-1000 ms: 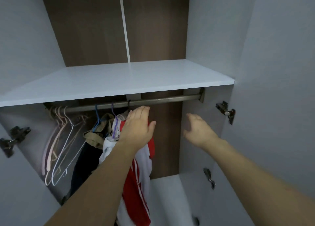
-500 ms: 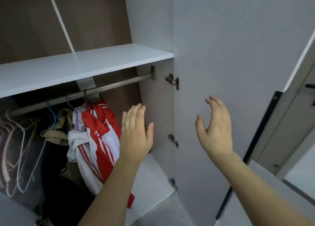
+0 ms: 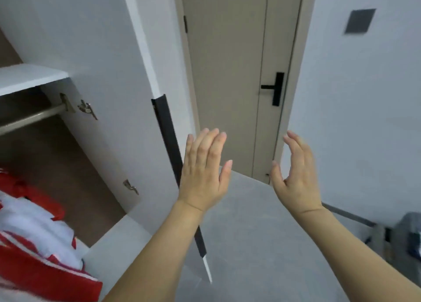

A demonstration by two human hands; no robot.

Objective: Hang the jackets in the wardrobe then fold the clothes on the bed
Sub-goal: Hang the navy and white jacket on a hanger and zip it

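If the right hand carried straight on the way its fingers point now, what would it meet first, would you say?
Probably the beige room door: the right hand, open and empty, points up and forward towards it. Nothing shows between, though depth is unclear.

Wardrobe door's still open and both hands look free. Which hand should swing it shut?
Left, probably. The left hand is open and hangs right beside the black edge strip of the wardrobe door. The right hand, also open, sits farther off, toward the room door.

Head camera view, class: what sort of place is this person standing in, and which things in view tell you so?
Most likely a bedroom or dressing area in a home. An open wardrobe with a hanging rail holds a red and white jacket, and a plain interior door with a black handle stands nearby. Both hands are empty.
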